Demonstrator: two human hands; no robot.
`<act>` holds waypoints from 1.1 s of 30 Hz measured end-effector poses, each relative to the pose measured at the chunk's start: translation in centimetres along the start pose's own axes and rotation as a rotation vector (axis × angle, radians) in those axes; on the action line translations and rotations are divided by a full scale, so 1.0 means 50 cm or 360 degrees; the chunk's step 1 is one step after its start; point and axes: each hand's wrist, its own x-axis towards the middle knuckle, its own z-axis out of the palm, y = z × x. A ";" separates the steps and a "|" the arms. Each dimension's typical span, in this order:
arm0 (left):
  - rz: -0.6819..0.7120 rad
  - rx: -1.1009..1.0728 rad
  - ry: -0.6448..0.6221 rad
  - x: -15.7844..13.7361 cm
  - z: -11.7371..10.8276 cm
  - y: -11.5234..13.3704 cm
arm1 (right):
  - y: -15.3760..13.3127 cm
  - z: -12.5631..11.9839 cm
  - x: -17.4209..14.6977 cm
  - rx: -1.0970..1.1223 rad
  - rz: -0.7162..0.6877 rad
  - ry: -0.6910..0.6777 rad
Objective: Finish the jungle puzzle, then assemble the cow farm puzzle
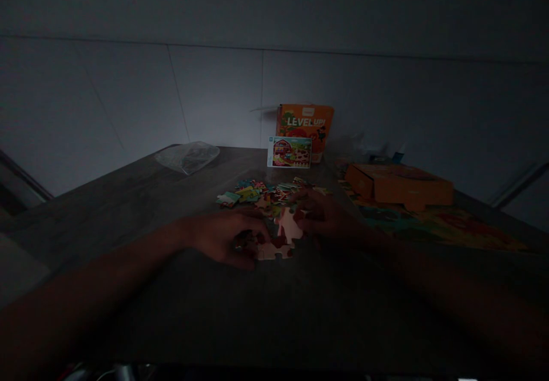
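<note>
Some joined puzzle pieces (274, 249), pale with dark red patches, lie low on the table in the middle of the head view. My left hand (227, 235) has its fingers bent around their left side, thumb near the front edge. Between the fingers of my right hand (328, 218) is a pale puzzle piece (290, 225), held tilted just above the right end of the joined ones. Whether it touches them I cannot make out. Behind both hands lies a pile of loose colourful puzzle pieces (261, 192). The scene is very dark.
A picture card (290, 153) with a farm scene leans against an orange box (306, 119) near the wall. A clear plastic bag (189, 157) lies back left. On the right, an orange carton (401, 183) rests by a colourful flat sheet (450, 229) on the grey table (206, 318).
</note>
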 end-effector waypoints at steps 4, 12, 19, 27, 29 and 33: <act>0.0040 0.0005 0.0040 -0.001 0.001 0.001 | -0.003 0.003 -0.006 -0.0464 -0.0197 -0.0203; 0.0016 -0.0001 0.0021 0.000 0.001 0.000 | -0.006 -0.002 -0.009 -0.0822 -0.0081 -0.0200; 0.0001 0.0000 -0.0010 0.001 0.000 0.002 | -0.005 -0.008 -0.006 -0.1014 0.0020 -0.0105; 0.0031 0.0065 0.0029 0.000 -0.001 0.006 | -0.006 -0.005 -0.002 -0.1035 0.0067 -0.0059; 0.0051 0.0053 0.0041 0.001 -0.002 0.006 | -0.004 -0.005 -0.001 -0.1092 0.0031 -0.0032; 0.0072 0.0038 0.0041 0.001 0.000 0.000 | 0.008 -0.005 0.002 -0.1181 -0.0028 -0.0015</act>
